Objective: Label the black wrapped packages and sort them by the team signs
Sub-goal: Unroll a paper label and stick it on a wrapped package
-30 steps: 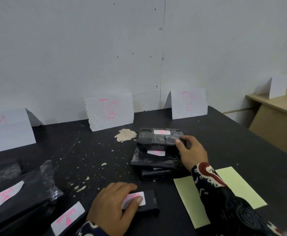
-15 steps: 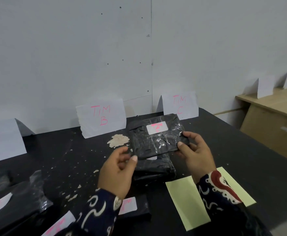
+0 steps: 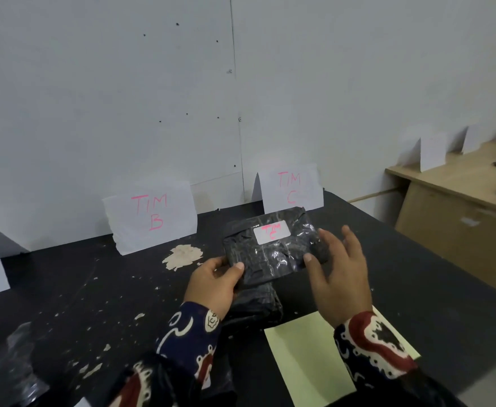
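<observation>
Left hand [image 3: 211, 284]: thumb curled over the top face of the held package [image 3: 273, 248] at its near-left corner, other fingers hidden beneath; it grips that corner. Left forearm comes up from the lower edge, patterned sleeve [image 3: 188, 333] to the wrist.

Right hand [image 3: 339, 277]: fingers spread and nearly straight, released, palm toward the package's right edge. Thumb tip lies at the near-right corner; contact cannot be told. Fingertips appear clear of the wrap.

Change since half a second ago: the right hand then pinched the right edge; it has now let go and opened. The package sits further forward, toward the TIM C sign [image 3: 291, 189].

Package: held above the stack of packages [image 3: 255, 306], which lies below the left thumb. Long axis runs left to right between the two hands, far edge tilted up. White label [image 3: 271, 231] faces the camera, pink writing. TIM B sign [image 3: 150, 215] stands beyond and left of the left-hand fingers. Green paper [image 3: 308, 359] lies under the right wrist.
</observation>
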